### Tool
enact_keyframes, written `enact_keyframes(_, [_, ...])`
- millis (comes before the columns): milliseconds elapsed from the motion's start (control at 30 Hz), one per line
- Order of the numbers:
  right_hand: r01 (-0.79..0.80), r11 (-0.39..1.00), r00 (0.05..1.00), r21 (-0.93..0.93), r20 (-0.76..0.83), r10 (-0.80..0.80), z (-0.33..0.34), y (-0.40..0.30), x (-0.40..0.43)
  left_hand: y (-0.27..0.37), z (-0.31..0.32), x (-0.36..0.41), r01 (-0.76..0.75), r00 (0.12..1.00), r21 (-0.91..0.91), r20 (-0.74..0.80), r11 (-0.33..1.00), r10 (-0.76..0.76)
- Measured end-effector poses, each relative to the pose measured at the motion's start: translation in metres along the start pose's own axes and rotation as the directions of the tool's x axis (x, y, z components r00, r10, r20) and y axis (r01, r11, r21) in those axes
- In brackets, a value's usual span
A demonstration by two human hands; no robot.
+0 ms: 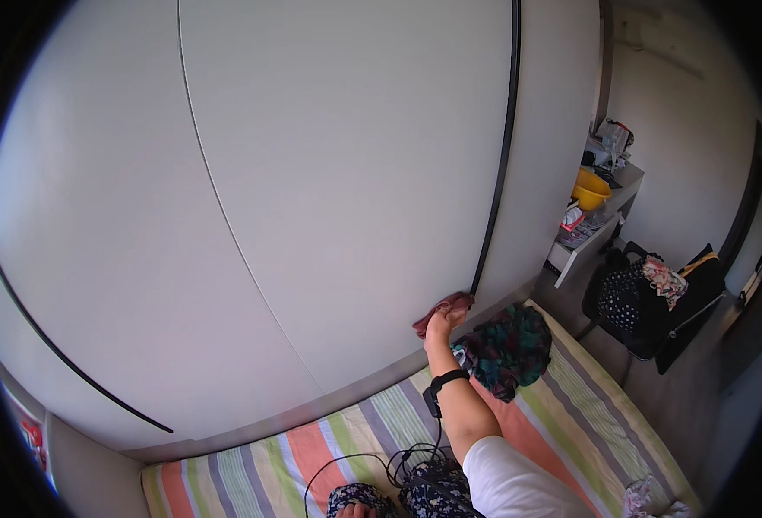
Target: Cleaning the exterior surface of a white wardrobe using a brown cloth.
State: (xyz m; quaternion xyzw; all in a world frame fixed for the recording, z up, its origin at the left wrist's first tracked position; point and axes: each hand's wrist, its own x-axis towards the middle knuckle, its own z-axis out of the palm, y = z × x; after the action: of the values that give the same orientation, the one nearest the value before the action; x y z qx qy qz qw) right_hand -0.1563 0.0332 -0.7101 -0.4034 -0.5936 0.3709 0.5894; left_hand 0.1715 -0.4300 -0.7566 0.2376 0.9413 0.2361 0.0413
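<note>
My right hand [444,322] is shut on a folded dark red cloth [434,316]. It presses the cloth against the pale wardrobe door [355,181], at the lower end of a long black edge strip [506,136]. A black band with a small device [434,396] is strapped around my right forearm, and a cable runs down from it. At the bottom edge, only the fingers of my left hand [355,511] show, resting on my floral-clad leg [358,495]; the rest is cut off. Below the door spreads a striped bedsheet [309,447].
Black cables [413,456] lie loosely over my legs. A dark patterned garment [507,353] is heaped on the bed beside my right arm. Beyond the bed, a chair [640,343] holds clothes. An open drawer [585,252] juts from a desk bearing a yellow basin [591,189].
</note>
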Motion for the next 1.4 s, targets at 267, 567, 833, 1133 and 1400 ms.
enact_keyframes(267, [0.235,0.909,0.931,0.345,0.188,-0.312,-0.010,-0.248,-0.037,-0.004,-0.016,-0.006,0.046,0.999,-0.002,0.012,0.999,-0.046])
enact_keyframes(567, [0.598,0.723,0.753,0.346,0.066,-0.654,-0.024,-0.222,0.041,-0.008,-0.003,-0.013,-0.023,0.994,0.075,-0.103,0.997,0.031])
enact_keyframes(833, [0.277,0.958,0.938,0.070,0.197,-0.285,-0.014,0.023,-0.047,-0.006,-0.012,-0.009,-0.053,0.986,0.158,-0.148,0.986,0.077])
enact_keyframes(1133, [-0.787,0.558,0.612,0.262,0.450,0.651,-0.011,-0.053,-0.191,-0.010,-0.023,0.003,0.036,0.997,0.086,-0.076,0.996,-0.029])
enact_keyframes(1400, [-0.963,0.176,0.268,0.206,0.624,0.734,-0.018,-0.198,-0.284,0.002,-0.017,0.011,0.029,1.000,0.048,-0.009,0.998,-0.029])
